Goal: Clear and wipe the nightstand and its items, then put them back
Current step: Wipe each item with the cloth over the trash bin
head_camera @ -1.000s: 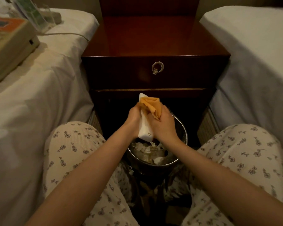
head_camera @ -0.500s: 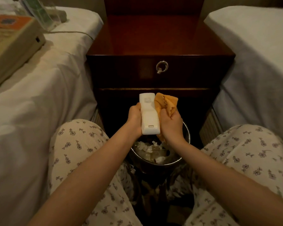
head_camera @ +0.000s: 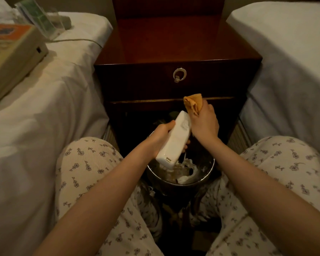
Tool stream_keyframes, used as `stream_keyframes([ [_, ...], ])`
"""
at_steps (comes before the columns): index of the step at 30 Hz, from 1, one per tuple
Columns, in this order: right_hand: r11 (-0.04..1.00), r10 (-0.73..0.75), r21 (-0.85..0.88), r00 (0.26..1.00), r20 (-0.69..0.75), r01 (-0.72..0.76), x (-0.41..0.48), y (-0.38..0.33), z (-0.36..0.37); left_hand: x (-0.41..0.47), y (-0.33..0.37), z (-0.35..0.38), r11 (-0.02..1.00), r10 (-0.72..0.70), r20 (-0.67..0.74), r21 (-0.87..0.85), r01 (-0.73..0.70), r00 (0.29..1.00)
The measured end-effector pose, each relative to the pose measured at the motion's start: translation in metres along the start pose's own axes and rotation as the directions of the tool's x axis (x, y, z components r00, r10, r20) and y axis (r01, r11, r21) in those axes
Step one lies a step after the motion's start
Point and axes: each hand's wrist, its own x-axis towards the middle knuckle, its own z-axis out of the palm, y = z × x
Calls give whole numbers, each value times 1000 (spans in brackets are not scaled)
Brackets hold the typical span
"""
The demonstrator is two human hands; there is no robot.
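Observation:
My left hand [head_camera: 160,136] grips a white phone handset [head_camera: 175,140], tilted with its far end up and to the right, over a metal waste bin [head_camera: 210,177]. My right hand [head_camera: 204,122] holds a bunched orange cloth [head_camera: 193,104] just beside the handset's upper end. The dark wooden nightstand [head_camera: 174,48] stands straight ahead with a bare top and a drawer with a ring pull [head_camera: 179,74].
On the left bed [head_camera: 44,117] lie a beige phone base [head_camera: 13,54] with a cord and a clear stand holding green cards [head_camera: 39,17]. A white bed [head_camera: 288,61] flanks the right. The bin holds crumpled paper. My knees frame the bin.
The handset has tilted from upright to slanting with its near end lower left. My right hand with the cloth has come off it and moved up and right.

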Motion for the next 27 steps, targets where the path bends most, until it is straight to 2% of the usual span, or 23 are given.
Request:
stream_keyframes([
  [2, 993, 103, 66, 993, -52, -99, 3, -1, -4, -1, 2, 0, 1000, 11, 1, -3, -11, 1000],
  [3, 991, 82, 117, 993, -85, -71, 2, -3, -5, -1, 2, 0, 1000, 19, -4, -10, -19, 1000],
  [4, 988, -1, 152, 995, -96, 16, -2, -6, -7, -1, 3, -1, 999, 31, -11, -23, -31, 999],
  [6, 956, -255, 140, 967, -30, 256, -12, -12, -5, 2, 5, -3, 996, 74, -41, -49, -76, 996],
  [7, 933, -345, 112, 938, 13, 342, -18, -13, -3, 3, 5, -4, 993, 98, -60, -58, -102, 993],
  [8, 924, -374, 94, 927, 29, 370, -21, -13, -1, 4, 6, -4, 990, 116, -69, -67, -120, 991],
  [13, 978, -108, 174, 993, -56, 117, -14, -9, -5, 2, 9, -6, 982, 122, -45, -141, -127, 992],
  [15, 943, -101, 305, 989, -112, 131, -15, -13, -6, 0, 11, -9, 976, 152, -55, -151, -159, 987],
  [17, 878, -198, 416, 970, -139, 239, -26, -21, -9, -3, 15, -12, 966, 195, -96, -154, -208, 976],
  [19, 856, -353, 370, 931, -91, 361, -37, -23, -8, -4, 19, -14, 953, 227, -142, -174, -250, 964],
  [21, 867, -408, 309, 913, -13, 392, -44, -22, -6, -8, 23, -15, 937, 246, -173, -210, -280, 954],
  [24, 891, -303, 340, 952, -45, 300, -40, -24, -11, -15, 30, -18, 897, 274, -184, -304, -320, 944],
  [27, 826, -156, 537, 985, -77, 173, -38, -37, -24, -24, 42, -19, 844, 305, -193, -398, -359, 932],
])
